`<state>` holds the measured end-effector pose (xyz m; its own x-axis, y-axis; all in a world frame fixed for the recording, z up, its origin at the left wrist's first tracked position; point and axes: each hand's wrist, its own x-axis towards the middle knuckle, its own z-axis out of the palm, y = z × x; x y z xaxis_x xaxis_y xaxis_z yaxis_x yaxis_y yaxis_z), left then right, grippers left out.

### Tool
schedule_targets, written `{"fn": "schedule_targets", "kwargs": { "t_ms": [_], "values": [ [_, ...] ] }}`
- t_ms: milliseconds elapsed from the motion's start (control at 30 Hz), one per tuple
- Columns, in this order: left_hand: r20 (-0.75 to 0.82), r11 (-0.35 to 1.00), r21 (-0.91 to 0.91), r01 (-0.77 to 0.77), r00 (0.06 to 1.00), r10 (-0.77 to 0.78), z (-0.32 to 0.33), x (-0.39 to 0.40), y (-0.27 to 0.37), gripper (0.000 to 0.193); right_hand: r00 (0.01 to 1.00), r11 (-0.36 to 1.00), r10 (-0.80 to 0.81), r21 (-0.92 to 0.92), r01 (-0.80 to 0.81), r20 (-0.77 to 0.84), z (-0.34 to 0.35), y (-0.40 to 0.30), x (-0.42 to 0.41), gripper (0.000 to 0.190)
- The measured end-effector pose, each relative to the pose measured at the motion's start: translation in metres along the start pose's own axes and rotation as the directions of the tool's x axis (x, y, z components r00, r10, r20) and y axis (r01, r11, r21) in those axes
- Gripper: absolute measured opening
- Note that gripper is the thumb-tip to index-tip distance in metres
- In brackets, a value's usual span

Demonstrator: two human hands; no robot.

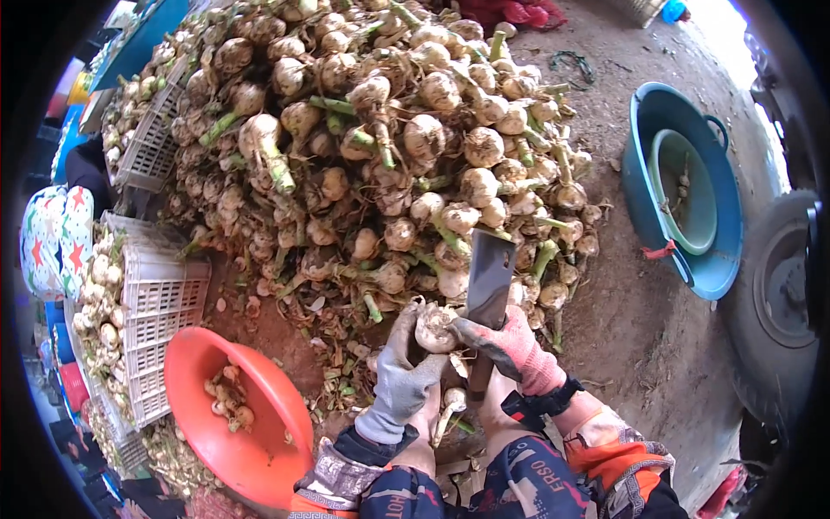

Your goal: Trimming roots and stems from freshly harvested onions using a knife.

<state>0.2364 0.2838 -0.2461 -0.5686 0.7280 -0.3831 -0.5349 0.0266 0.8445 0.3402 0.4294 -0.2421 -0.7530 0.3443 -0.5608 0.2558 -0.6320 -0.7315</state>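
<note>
My left hand (pixel 403 379), in a grey work glove, grips a garlic bulb (pixel 436 329) with its rooty side upward. In a pink glove with grey fingers, my right hand (pixel 512 347) holds a cleaver (pixel 491 276). The blade points away from me, and the dark handle (pixel 480 377) runs down below the hand. The right thumb touches or nearly touches the bulb. Beyond both hands rises a large heap of garlic bulbs (pixel 425 137) with soil and short green stems. Between my legs lies a loose garlic bulb (pixel 456 399) with its stem.
An orange-red basin (pixel 285 415) at left holds several garlic pieces. White plastic crates (pixel 165 279) of garlic stand farther left, near a person in a star-patterned hat (pixel 53 241). To the right are a blue tub (pixel 726 214) with a green basin (pixel 703 188) inside, and a tyre (pixel 765 324).
</note>
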Motion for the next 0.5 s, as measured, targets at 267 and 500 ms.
{"fn": "schedule_targets", "kwargs": {
  "t_ms": [267, 500],
  "values": [
    [-0.082, 0.991, 0.049, 0.128, 0.989, -0.123, 0.0, 0.0, 0.021, 0.066, 0.997, 0.924, -0.071, -0.379, 0.059, -0.018, 0.004, -0.013, -0.007, 0.029],
    [-0.175, 0.897, 0.426, 0.114, 0.984, -0.042, -0.006, 0.014, -0.006, 0.052, 0.813, -0.388, -0.226, -0.815, 0.431, 0.537, 0.008, -0.025, -0.02, 0.058]
  ]
}}
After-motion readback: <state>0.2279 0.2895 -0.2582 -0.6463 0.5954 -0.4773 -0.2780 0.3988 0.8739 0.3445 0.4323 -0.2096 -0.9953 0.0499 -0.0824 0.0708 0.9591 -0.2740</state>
